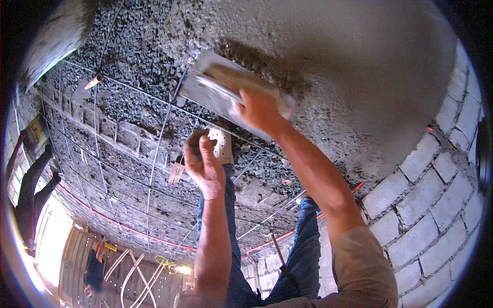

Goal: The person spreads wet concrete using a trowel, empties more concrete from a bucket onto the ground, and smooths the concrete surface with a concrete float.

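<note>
My right hand (pixel 259 110) grips the handle of a steel finishing trowel (pixel 187 84). The blade lies on dark wet concrete (pixel 370 97), between its smoother part on the right and rough gravelly mix (pixel 138 59) on the left. Slight blur shows on the trowel. My left hand (pixel 206 167) hovers in front of a pale boot (pixel 221 146), its thumb raised apart from the half-curled fingers. Dark matter covers those fingertips; whether it is mortar or shadow I cannot make out. Thin steel rebar (pixel 159 138) runs past both hands in a grid.
A pointing trowel (pixel 84 88) with a wooden handle rests at upper left. Concrete block wall (pixel 426 210) borders the right. An orange-red line (pixel 169 244) crosses behind my legs (pixel 303 246). Another person (pixel 94 269) is at lower left, near bent pale tubes (pixel 134 277).
</note>
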The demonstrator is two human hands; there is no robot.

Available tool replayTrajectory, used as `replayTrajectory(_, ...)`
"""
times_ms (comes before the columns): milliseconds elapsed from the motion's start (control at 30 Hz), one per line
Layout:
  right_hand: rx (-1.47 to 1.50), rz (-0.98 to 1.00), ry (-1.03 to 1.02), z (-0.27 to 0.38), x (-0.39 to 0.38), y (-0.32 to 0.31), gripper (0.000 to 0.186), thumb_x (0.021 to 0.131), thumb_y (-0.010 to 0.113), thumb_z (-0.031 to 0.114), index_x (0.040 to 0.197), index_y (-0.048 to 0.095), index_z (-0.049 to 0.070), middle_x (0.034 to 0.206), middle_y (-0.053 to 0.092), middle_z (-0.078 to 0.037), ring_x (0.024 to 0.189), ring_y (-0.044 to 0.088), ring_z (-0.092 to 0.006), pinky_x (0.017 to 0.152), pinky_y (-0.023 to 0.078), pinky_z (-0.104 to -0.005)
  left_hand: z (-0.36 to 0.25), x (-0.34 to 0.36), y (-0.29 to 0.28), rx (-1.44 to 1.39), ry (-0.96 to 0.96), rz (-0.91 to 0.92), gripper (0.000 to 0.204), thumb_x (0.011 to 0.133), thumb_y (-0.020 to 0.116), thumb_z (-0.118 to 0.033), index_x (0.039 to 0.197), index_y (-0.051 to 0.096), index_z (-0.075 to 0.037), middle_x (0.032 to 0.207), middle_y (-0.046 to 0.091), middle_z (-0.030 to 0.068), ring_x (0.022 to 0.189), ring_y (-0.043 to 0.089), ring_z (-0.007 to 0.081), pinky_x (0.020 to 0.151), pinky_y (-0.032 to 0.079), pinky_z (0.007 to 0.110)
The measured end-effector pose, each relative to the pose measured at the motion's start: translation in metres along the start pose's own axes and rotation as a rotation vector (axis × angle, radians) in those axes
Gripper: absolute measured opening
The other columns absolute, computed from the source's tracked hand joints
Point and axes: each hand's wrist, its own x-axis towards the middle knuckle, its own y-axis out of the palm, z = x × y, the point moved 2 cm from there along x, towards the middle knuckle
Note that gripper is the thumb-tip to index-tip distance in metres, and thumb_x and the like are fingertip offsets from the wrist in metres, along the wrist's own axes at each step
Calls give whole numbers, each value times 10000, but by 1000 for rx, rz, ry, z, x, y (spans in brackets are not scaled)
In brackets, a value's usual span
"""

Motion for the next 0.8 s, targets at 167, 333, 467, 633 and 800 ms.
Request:
replayTrajectory(167,-46,-32,256,-77,-130,-38,338,857,561,363,967,549,44,824,626,-202,751,611,-391,648,474,-490,49,28,10,535,103,151,516,877,592,-361,1170,501,54,1118,540,232,1032,529,305,881,422,394)
replayTrajectory(333,-114,-40,376,-150,-231,-57,386,863,551,403,929,554,22,704,612,-222,660,610,-405,592,479,-492,125,93,34,1109,162,365,864,776,629,-488,1358,310,65,1322,404,284,1233,380,419,1020,322,468)
replayTrajectory(467,-103,-67,480,-174,-283,-67,398,862,555,413,914,550,18,687,614,-212,642,610,-404,584,478,-493,121,105,42,1184,161,413,805,778,613,-511,1343,369,7,1281,452,287,1168,459,425,963,382,486)
replayTrajectory(633,90,-291,540,-188,-320,-49,371,847,601,375,868,532,11,679,601,-215,626,601,-413,548,469,-490,96,94,44,1271,159,297,724,807,561,-525,1275,452,16,1192,531,296,1117,519,408,935,410,460)
replayTrajectory(800,231,-328,529,-171,-317,-26,324,849,616,337,871,517,29,638,585,-208,601,591,-419,526,460,-492,100,95,42,1285,190,363,772,807,561,-533,1293,423,51,1229,507,299,1138,500,420,964,389,456)
